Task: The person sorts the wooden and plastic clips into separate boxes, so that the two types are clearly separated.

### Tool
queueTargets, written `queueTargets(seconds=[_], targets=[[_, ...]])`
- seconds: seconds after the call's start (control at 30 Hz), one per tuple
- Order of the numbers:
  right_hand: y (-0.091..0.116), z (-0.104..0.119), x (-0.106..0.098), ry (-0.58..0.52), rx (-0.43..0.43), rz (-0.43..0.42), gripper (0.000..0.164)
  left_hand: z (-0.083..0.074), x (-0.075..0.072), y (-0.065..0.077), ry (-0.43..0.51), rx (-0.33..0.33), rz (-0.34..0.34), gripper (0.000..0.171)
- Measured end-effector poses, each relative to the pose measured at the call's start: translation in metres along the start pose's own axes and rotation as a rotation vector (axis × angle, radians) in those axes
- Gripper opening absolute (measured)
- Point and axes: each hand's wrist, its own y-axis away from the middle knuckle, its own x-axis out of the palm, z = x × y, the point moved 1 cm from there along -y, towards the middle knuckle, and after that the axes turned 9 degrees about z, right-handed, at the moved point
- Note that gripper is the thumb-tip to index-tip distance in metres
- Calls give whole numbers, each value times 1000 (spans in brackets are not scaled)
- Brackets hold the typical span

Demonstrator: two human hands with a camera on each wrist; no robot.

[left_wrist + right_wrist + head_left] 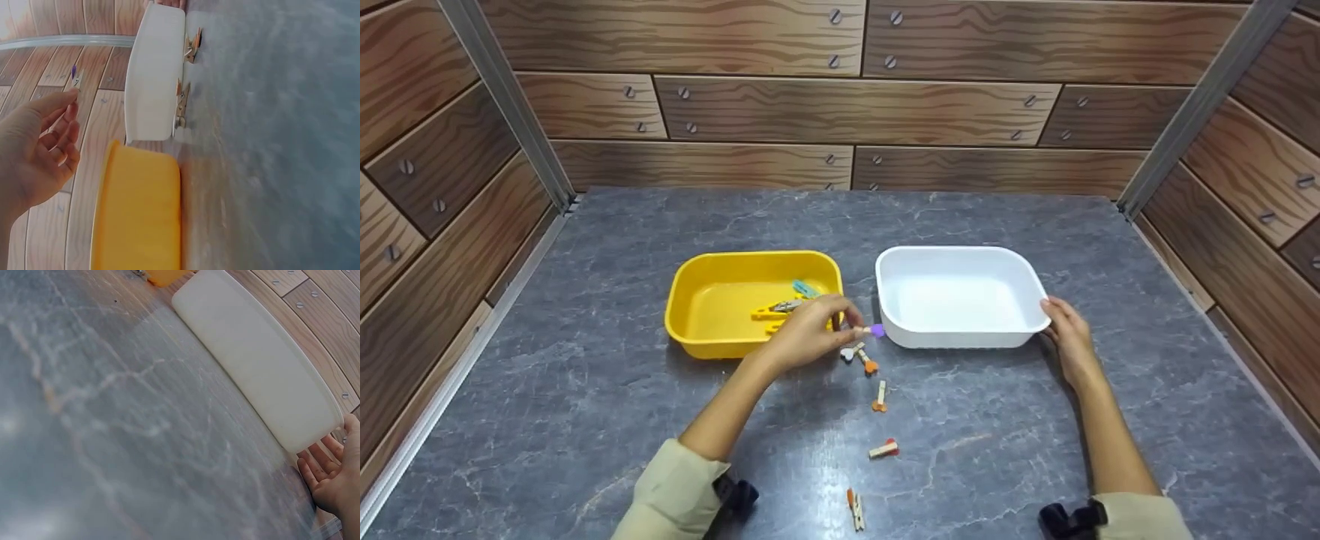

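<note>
My left hand [810, 330] pinches a small wooden clothespin with a purple heart [877, 330] between thumb and fingertips. It is beside the near left corner of the white tub [960, 339]; in the left wrist view the clothespin [76, 79] points up from the fingertips. My right hand [1072, 341] holds the tub's right end at the rim, its other fingers [318, 464] low beside the wall. Left of that tub stands a yellow tub [720, 349] with yellow clips [769, 313] and a teal clip [805, 289] inside, partly hidden by the left hand.
Several small clothespins lie on the grey marbled table: a white-heart one [849, 353] and an orange one [869, 364] by the tubs, another orange one [880, 397], a red one [885, 449] and an orange-tipped one [856, 510] nearer the front. Wood-patterned walls [855, 112] surround the table.
</note>
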Motion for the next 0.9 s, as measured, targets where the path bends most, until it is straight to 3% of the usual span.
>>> queueTargets(seconds=[0.23,0.47,0.9], targets=[[-2,0,-1,-8,0,-8,38,-2,4,-23,-42,-31,-5,10],[-1,2,0,4,-1,-1,42,2,6,-37,-4,-102,-48,11],[-3,-1,1,8,-7,-4,42,3,14,-67,15,-132,-96,11]])
